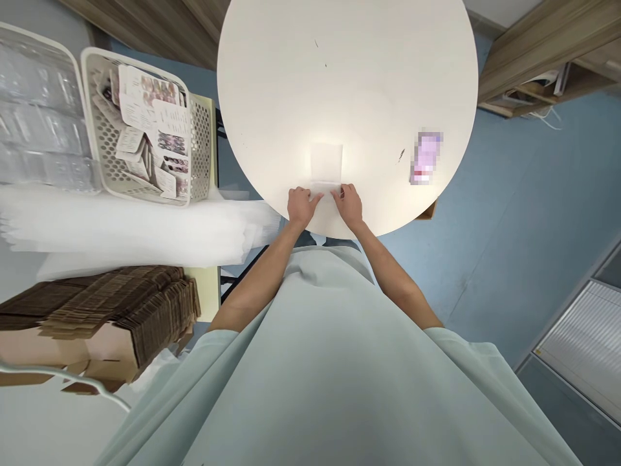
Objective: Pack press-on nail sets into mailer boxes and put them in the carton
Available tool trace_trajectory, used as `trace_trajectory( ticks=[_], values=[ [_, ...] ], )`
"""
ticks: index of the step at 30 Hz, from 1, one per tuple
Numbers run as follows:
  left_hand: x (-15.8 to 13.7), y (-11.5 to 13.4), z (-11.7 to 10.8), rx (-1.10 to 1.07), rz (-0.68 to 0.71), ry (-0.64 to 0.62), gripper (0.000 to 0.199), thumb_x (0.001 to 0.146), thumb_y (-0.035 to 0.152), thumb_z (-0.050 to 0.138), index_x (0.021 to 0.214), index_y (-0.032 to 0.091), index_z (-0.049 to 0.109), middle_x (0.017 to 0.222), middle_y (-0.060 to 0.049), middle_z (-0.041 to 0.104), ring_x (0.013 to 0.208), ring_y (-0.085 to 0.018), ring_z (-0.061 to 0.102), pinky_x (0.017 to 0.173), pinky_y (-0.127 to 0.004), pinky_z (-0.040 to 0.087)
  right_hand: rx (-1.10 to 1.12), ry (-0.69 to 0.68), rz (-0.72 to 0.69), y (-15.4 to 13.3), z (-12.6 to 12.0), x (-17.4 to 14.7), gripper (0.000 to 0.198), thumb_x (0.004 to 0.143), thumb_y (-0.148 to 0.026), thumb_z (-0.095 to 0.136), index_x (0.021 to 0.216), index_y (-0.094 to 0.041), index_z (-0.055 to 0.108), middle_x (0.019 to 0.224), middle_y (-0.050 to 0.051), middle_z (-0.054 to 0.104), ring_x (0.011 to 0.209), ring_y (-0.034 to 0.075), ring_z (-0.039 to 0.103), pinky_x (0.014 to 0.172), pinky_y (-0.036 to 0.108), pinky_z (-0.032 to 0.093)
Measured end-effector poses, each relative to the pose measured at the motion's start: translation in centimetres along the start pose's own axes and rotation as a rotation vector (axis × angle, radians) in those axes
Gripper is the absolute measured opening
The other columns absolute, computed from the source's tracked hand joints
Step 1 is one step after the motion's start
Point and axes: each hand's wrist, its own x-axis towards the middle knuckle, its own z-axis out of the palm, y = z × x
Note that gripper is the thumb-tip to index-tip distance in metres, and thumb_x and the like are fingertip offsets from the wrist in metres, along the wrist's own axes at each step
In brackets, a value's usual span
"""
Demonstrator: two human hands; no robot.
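On the round white table (349, 71), near its front edge, lies a small thin white foam sheet (326, 162), roughly rectangular, with a fold or crease along its near end. My left hand (301, 206) grips the near left corner, its fingers curled and its thumb pointing inward. At the near right corner my right hand (349, 204) pinches the same sheet, thumb toward the other thumb. The two thumb tips are a short gap apart. Whether anything lies inside the fold cannot be seen.
A pixelated pinkish object (427, 157) lies on the table's right. To the left are a perforated white basket (200, 149) of printed cards, a basket of clear plastic containers (43, 123), a stack of white foam sheets (136, 226) and folded brown cardboard boxes (155, 310). Wooden furniture (548, 52) stands right.
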Motion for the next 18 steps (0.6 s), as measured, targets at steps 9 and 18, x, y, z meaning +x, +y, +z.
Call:
trace_trajectory(
  ticks=[9, 18],
  values=[
    [0.8, 1.1, -1.0, 0.093, 0.257, -0.01, 0.063, 0.111, 0.049, 0.057, 0.167, 0.02, 0.053, 0.175, -0.024, 0.053, 0.17, -0.043, 0.043, 0.135, -0.066, 0.042, -0.137, 0.032, -0.242, -0.3, -0.1, 1.1, 0.046, 0.12, -0.035, 0.042, 0.159, -0.021, 0.061, 0.172, 0.021, 0.056, 0.167, 0.033, 0.049, 0.137, 0.061, 0.047],
    [0.7, 0.0, -2.8, 0.183, 0.506, -0.265, 0.071, 0.11, 0.031, 0.047, 0.178, 0.013, 0.044, 0.188, -0.021, 0.037, 0.177, -0.036, 0.034, 0.146, -0.061, 0.023, -0.234, -0.189, -0.42, 1.6, -1.7, -0.6, 0.061, 0.117, -0.04, 0.051, 0.173, -0.018, 0.05, 0.189, 0.018, 0.037, 0.179, 0.033, 0.032, 0.144, 0.061, 0.036]
  ],
)
